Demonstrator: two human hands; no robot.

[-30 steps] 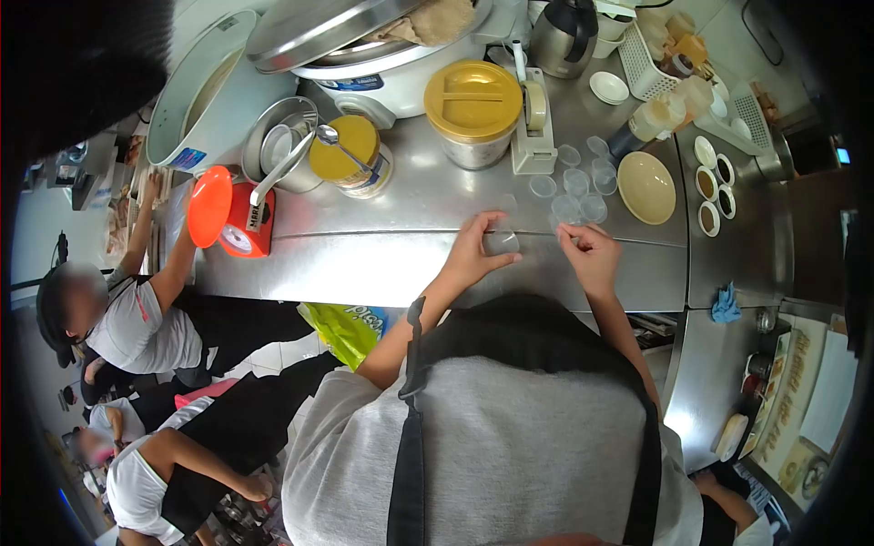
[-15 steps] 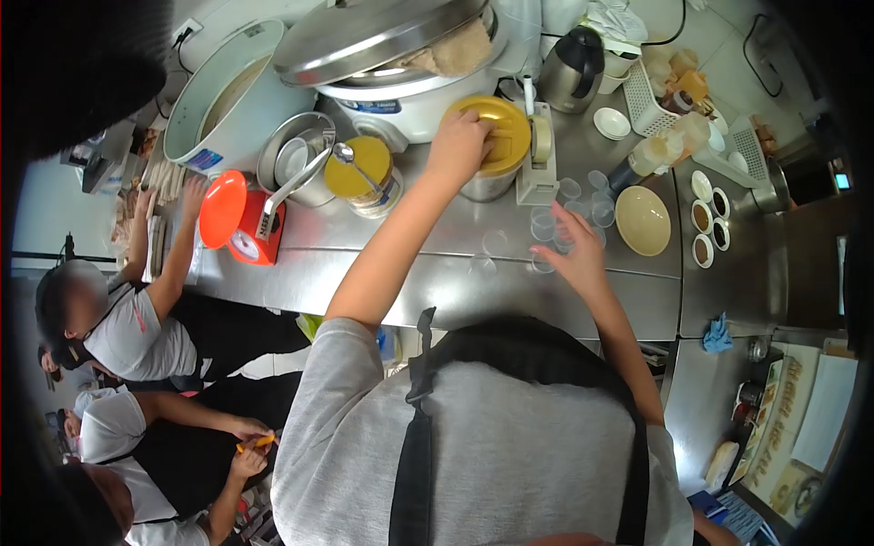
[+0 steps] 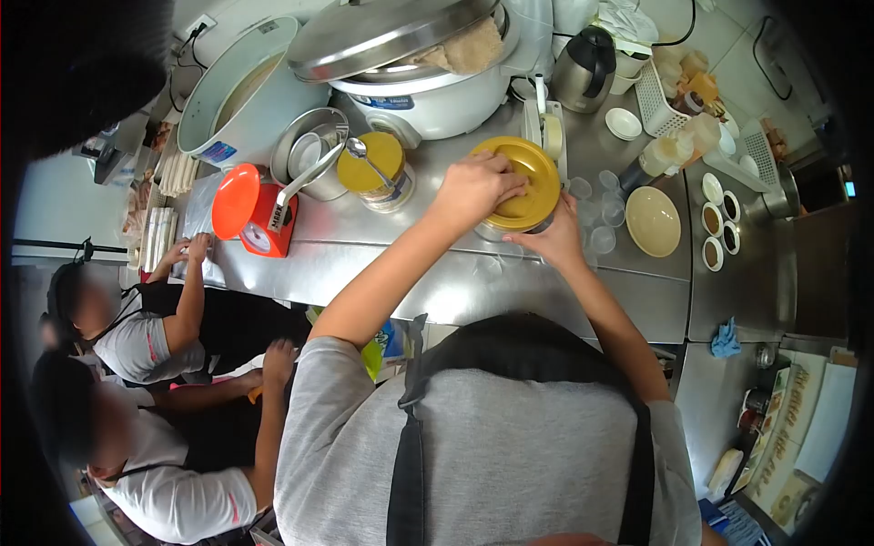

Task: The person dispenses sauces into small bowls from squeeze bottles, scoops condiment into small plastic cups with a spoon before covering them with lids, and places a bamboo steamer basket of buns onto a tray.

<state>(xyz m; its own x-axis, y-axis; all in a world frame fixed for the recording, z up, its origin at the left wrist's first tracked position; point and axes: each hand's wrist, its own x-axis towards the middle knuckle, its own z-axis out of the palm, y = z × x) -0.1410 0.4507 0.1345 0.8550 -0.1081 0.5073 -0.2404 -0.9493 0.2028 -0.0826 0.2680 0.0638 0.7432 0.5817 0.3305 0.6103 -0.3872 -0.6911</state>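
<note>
My left hand (image 3: pixel 480 189) is closed over the middle of a round yellow lid (image 3: pixel 537 173), its fingers curled on the raised centre part. The lid lies on top of a metal canister (image 3: pixel 496 234), of which only a strip of side shows below the rim. My right hand (image 3: pixel 557 238) wraps the canister's right side, thumb toward me. Just right of that hand, several small clear plastic cups (image 3: pixel 603 240) stand on the steel counter (image 3: pixel 382 264). A tape dispenser (image 3: pixel 552 132) is behind the lid.
A tin with a spoon (image 3: pixel 370 162), an orange scale (image 3: pixel 258 214) and a large rice cooker (image 3: pixel 428 111) stand leftward. To the right are a beige bowl (image 3: pixel 654 221), sauce bottles (image 3: pixel 651 162) and small sauce dishes (image 3: pixel 713 218). Two co-workers (image 3: pixel 146 341) are at left.
The lidded canister has come toward me, away from the tape dispenser, with my left hand on its lid. My right hand has moved from beside the cups onto the canister's side.
</note>
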